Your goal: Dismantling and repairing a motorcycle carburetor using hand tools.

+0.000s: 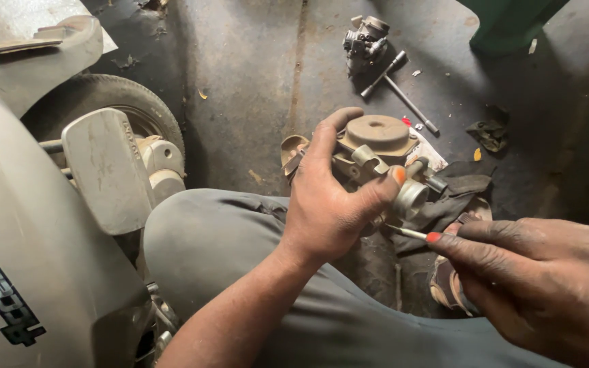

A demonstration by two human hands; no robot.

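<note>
At far left I see a pale scooter body [8, 225] and its tyre [114, 95]; my left hand [328, 204] is wrapped around a metal carburettor [376, 146] above my knee, and my right hand [547, 279] pinches a thin metal rod [407, 232] pointing at it; a second carburettor [365, 42] and a T-wrench [400, 92] lie on the floor beyond

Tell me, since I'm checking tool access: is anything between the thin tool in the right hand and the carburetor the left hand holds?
Nothing visible. The right hand pinches a thin metal tool whose tip sits just under the carburetor, gripped in the left hand. No rag or finger crosses the short gap between them.
</note>
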